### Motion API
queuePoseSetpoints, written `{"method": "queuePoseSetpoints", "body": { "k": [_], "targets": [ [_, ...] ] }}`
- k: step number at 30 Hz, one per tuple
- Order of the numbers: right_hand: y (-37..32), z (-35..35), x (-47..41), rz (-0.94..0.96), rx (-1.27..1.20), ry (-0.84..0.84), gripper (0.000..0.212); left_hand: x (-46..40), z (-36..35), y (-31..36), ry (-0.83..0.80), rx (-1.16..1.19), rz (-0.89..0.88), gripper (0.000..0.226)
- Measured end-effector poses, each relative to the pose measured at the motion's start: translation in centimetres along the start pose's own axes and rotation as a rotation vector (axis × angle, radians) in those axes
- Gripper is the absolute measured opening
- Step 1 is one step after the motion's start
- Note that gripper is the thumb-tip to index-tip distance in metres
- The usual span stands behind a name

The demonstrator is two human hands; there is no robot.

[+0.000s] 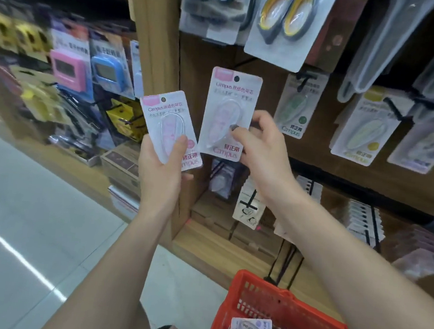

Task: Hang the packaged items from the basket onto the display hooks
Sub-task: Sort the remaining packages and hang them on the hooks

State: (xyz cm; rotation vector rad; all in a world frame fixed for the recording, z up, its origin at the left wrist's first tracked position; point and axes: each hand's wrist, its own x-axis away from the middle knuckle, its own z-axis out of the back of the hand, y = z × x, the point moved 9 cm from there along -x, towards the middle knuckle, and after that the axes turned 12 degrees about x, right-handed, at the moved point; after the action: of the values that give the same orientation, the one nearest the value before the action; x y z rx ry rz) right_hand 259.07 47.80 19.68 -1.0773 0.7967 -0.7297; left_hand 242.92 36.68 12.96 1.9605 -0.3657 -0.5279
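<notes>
My right hand [261, 144] pinches one pink pack [228, 115] low, keeping its hang hole free for a hook. My left hand [163, 159] clamps the spare pack [170, 126]; more wait in the basket [289, 306].

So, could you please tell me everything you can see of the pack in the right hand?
The pack is a pale pink card with a clear blister holding a pinkish oval correction tape. It has a round hang hole near the top, a pink label in the corner and "Campus" print. It is held upright, slightly tilted, in front of the wooden display. The right hand pinches its lower right edge; nothing else touches it, and it is not on a hook.
</notes>
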Motion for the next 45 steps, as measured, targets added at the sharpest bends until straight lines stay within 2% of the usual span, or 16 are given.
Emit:
{"method": "queuePoseSetpoints", "body": {
  "k": [14, 23, 27, 32, 34, 37, 39, 40, 43, 45],
  "targets": [
    [-1.1, -2.0, -3.0, 0.016, 0.125, 0.088, 0.012, -1.0, 0.9, -0.7, 0.029, -0.080, -0.023, 0.035],
    [1.4, -0.7, -7.9, -0.165, 0.076, 0.289, 0.005, -1.3, 0.3, -1.4, 0.025, -0.045, -0.005, 0.032],
    [3.4, 0.8, -12.3, -0.303, 0.157, 0.341, 0.018, -1.5, -0.9, -2.2, -0.049, -0.070, 0.000, 0.032],
    [5.3, 1.6, -15.5, -0.434, 0.098, 0.293, 0.023, -1.8, -2.8, -2.9, -0.108, -0.080, 0.013, 0.033],
    [5.7, 1.1, -15.1, -0.487, 0.049, 0.271, 0.033, -2.1, -3.2, -3.0, -0.133, -0.096, 0.012, 0.033],
    [7.2, -1.5, -12.5, -0.609, -0.113, 0.108, 0.050, -2.5, -3.0, -3.3, -0.125, -0.065, 0.044, 0.031],
    [7.6, -3.1, -10.3, -0.608, -0.185, -0.010, 0.067, -2.7, -2.9, -3.2, -0.115, -0.053, 0.052, 0.031],
    [7.4, -3.8, -9.1, -0.575, -0.213, -0.074, 0.069, -2.8, -3.0, -3.1, -0.120, -0.056, 0.047, 0.032],
    [6.0, -5.3, -6.2, -0.404, -0.202, -0.268, 0.047, -3.0, -3.5, -2.7, -0.156, -0.092, 0.012, 0.032],
    [4.8, -5.6, -5.4, -0.285, -0.106, -0.298, 0.031, -3.0, -3.7, -2.5, -0.178, -0.129, -0.004, 0.032]
  ]
}}
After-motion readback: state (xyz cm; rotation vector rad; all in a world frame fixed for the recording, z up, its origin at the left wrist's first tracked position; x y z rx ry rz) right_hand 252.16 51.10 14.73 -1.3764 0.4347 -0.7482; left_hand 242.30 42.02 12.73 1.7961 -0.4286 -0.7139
